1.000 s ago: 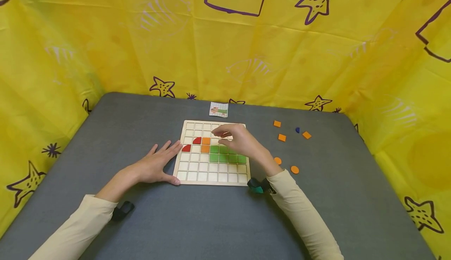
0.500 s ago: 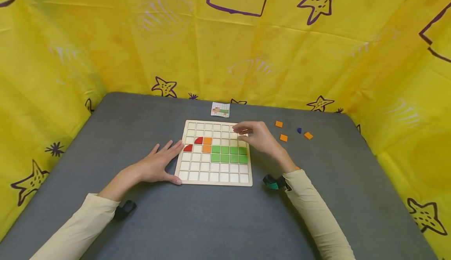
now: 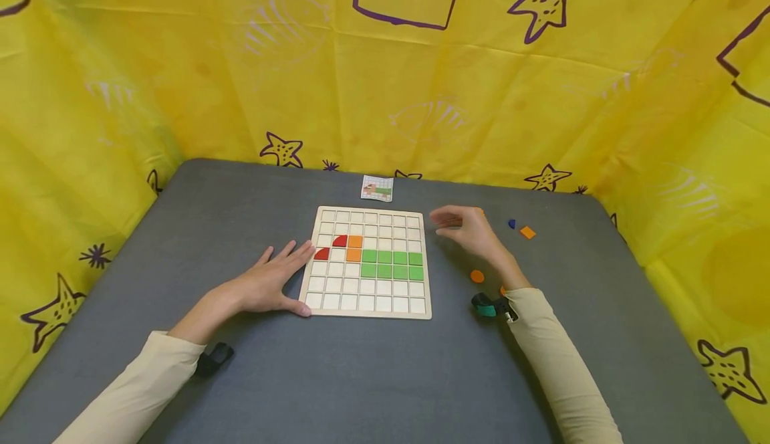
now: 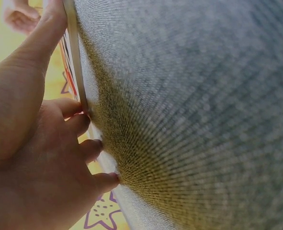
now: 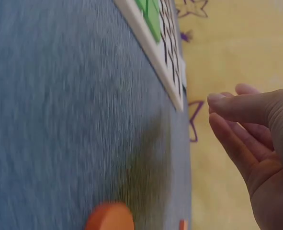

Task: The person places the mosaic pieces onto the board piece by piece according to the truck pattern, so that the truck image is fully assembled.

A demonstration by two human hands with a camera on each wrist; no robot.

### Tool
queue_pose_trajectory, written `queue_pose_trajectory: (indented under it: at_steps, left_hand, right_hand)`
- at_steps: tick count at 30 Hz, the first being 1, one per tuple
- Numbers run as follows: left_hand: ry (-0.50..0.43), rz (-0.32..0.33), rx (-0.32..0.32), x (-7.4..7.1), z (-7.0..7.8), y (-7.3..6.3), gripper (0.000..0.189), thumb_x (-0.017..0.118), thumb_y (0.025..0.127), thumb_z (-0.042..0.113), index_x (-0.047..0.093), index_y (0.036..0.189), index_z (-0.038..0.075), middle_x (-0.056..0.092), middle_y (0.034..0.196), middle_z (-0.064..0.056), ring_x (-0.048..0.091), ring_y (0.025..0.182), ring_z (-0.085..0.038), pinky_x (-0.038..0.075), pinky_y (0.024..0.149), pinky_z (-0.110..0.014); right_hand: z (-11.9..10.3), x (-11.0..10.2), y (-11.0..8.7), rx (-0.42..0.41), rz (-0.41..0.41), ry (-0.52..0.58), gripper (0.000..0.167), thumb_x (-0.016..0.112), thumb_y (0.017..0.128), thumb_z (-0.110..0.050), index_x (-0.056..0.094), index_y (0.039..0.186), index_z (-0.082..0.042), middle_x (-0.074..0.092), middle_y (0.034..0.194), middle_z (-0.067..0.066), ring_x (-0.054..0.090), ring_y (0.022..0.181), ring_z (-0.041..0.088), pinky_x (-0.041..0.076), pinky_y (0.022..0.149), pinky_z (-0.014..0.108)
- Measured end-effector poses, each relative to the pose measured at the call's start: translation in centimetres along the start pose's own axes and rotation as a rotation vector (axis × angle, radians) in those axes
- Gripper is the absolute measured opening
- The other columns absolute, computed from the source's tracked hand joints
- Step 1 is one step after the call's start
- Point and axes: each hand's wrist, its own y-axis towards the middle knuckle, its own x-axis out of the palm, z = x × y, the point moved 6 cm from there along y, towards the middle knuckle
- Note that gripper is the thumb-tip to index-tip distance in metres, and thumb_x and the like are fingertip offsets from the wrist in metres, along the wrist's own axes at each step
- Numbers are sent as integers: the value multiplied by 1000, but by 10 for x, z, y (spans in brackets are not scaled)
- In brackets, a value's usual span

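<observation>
A pale wooden grid board (image 3: 367, 315) lies on the dark grey table. Set in its cells are several green squares (image 3: 392, 265) in two rows, two orange squares (image 3: 354, 248) and two red rounded pieces (image 3: 321, 254). With spread fingers, my left hand (image 3: 265, 288) rests at the board's left edge, the thumb touching its near corner. Just off the right edge, my right hand (image 3: 472, 231) hovers over the table; the right wrist view shows its fingers (image 5: 232, 136) loosely bent, with nothing between them and the thumb. Some loose pieces are hidden behind that hand.
Behind the board lies a small printed card (image 3: 377, 188) with a coloured grid picture. To the right are an orange disc (image 3: 477, 276), a second one mostly covered by the wrist, a small blue piece (image 3: 512, 224) and an orange square (image 3: 527, 233). Yellow patterned cloth (image 3: 361, 96) surrounds the table.
My right hand has moved rightwards from above the board to beyond its right edge, uncovering the green squares. The left hand stays at the board's left edge.
</observation>
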Motion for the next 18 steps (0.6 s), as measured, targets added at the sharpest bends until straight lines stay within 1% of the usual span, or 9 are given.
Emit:
queue_pose_trajectory:
  at_steps: [4,8,12,15,18]
  left_hand:
    - [2,2,3,0,0,0,120,77,70,63,17,157,6,12,163,-15,4,148,-43,-2,111,-68]
    - [3,5,6,-1,0,0,120,77,70,63,17,157,6,12,163,-15,4,148,-43,-2,111,-68]
    - [1,6,4,0,0,0,120,77,71,62,17,157,6,12,163,-15,4,148,-43,-2,112,-67]
    - [-3,5,3,0,1,-1,120,77,71,62,16,157,7,12,163,-15,4,148,-43,-2,112,-67]
    - [-3,2,5,0,1,-1,120,77,71,62,16,157,7,12,163,-15,4,148,-42,-2,112,-67]
  right_hand:
    - [10,-11,-4,11,27,-22,33,73,83,8,68,115,6,70,108,21,69,97,34,55,86,43]
    - [23,-23,-8,63,44,-41,33,73,83,7,68,115,6,70,107,21,69,96,34,56,83,41]
    - [39,-36,-12,114,64,-49,32,74,83,5,69,115,4,71,107,21,70,95,34,57,78,29]
    - [48,-44,-16,125,81,-48,33,75,82,5,69,114,4,71,106,22,70,94,35,55,73,18]
    - [54,-50,-20,126,88,-38,35,75,81,7,68,115,6,70,106,24,69,94,38,52,72,14]
